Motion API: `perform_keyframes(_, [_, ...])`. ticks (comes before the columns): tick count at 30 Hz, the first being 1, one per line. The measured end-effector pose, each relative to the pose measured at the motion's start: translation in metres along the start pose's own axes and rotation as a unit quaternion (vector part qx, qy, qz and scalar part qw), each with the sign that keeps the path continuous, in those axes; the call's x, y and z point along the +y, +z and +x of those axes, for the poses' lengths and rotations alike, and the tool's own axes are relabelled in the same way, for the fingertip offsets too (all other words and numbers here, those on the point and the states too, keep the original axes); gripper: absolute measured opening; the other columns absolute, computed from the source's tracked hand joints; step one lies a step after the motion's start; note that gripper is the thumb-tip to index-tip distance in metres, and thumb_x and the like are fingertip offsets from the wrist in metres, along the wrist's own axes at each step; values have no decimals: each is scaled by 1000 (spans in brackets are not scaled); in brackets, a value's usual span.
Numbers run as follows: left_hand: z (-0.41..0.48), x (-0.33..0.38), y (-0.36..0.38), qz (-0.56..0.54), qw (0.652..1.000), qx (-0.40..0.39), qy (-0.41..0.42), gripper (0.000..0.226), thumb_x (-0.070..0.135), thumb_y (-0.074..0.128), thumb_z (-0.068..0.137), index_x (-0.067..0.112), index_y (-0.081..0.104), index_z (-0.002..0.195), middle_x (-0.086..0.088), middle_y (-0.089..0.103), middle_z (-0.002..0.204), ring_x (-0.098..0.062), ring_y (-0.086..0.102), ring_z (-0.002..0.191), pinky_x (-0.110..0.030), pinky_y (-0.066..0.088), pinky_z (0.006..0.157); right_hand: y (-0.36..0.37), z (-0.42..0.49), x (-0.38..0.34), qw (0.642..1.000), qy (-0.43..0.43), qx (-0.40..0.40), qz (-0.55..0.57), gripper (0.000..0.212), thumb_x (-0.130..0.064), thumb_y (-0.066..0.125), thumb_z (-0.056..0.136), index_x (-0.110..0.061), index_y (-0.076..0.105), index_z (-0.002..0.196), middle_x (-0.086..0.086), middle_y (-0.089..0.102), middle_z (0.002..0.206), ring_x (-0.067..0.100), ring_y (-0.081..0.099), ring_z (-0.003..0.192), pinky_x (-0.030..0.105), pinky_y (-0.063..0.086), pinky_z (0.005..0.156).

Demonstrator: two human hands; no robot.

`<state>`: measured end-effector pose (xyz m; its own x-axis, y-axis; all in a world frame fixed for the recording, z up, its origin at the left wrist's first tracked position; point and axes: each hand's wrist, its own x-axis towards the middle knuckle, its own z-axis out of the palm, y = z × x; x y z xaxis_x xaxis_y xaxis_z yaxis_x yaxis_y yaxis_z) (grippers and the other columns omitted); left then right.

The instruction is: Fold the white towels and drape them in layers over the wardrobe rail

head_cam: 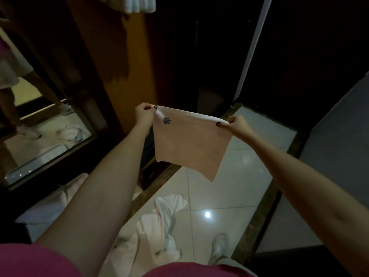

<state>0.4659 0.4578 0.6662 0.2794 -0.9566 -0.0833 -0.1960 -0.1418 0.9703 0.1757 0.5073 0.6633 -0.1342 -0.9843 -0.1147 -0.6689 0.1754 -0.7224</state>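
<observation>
Hands: the left hand and the right hand each pinch one top corner of the towel.
Towel: it hangs flat in the air between the hands, above the floor. It has a small flower mark near the left hand.
Long way: the top edge runs side to side, a bit lower at the right hand.
Where to go: the hanging towels are up and ahead, at the very top. The rail is not seen.
Nearer hand: the left hand is closer to them.
Next: I think it needs a fold, then a lift up.
Count: two hands, one towel held, one white heap on the floor. I cannot count the towels in the heap or the ones hanging.
</observation>
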Motion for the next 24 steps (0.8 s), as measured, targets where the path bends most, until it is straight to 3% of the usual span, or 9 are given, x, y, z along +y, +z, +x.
perform_keyframes(3, [13, 16, 51, 27, 1000, -11, 5, 7, 6, 56, 94, 11, 59, 97, 3, 55, 84, -11, 51, 79, -21, 44, 71, -46, 37, 20, 1000, 13, 8, 16, 39, -24, 69, 89, -13, 45, 61, 4, 43, 57, 15, 39, 50, 26, 29, 47])
perform_keyframes(7, [25, 35, 116, 38, 998, -42, 30, 7, 4, 57, 93, 8, 60, 98, -2, 59, 78, -12, 56, 69, -19, 47, 61, -83, 81, 33, 1000, 7, 7, 10, 15, -14, 68, 87, -10, 56, 81, 7, 57, 72, 16, 51, 57, 23, 39, 48])
perform_keyframes(12, [39, 56, 185, 51, 991, -106, 62, 3, 6, 56, 94, 6, 58, 97, -5, 61, 71, 1, 58, 47, -11, 43, 45, -105, 114, 34, 995, -70, 11, 69, 20, -6, 65, 90, -11, 57, 107, 0, 57, 87, 14, 63, 69, 18, 51, 52])
perform_keyframes(15, [49, 66, 215, 25, 985, -160, 66, 4, 3, 58, 93, 7, 56, 91, -7, 63, 73, -1, 63, 50, -16, 51, 52, -115, 133, 32, 989, -85, -84, 81, 20, -3, 63, 91, -4, 64, 111, 8, 67, 94, 15, 69, 77, 19, 58, 66])
perform_keyframes(18, [65, 77, 236, -13, 978, -201, 51, 4, -1, 59, 92, 2, 58, 92, -12, 63, 78, -7, 67, 55, -24, 58, 62, -121, 155, 27, 983, -91, -145, 67, 34, -1, 67, 87, 1, 61, 120, 8, 70, 104, 13, 70, 90, 24, 58, 80])
perform_keyframes(20, [77, 84, 246, -31, 973, -222, 49, 7, -2, 59, 92, -2, 58, 99, -14, 63, 80, -8, 67, 57, -20, 57, 61, -121, 170, 23, 984, -115, -128, 44, 28, -3, 67, 88, 1, 64, 116, 8, 72, 102, 15, 71, 92, 28, 58, 85])
perform_keyframes(24, [109, 92, 257, -25, 968, -246, 52, 10, 0, 61, 91, -2, 60, 101, -13, 64, 80, -11, 67, 63, -19, 56, 63, -116, 206, 13, 984, -148, -84, 46, 13, -15, 64, 93, -4, 68, 99, 6, 72, 82, 12, 72, 73, 28, 60, 75])
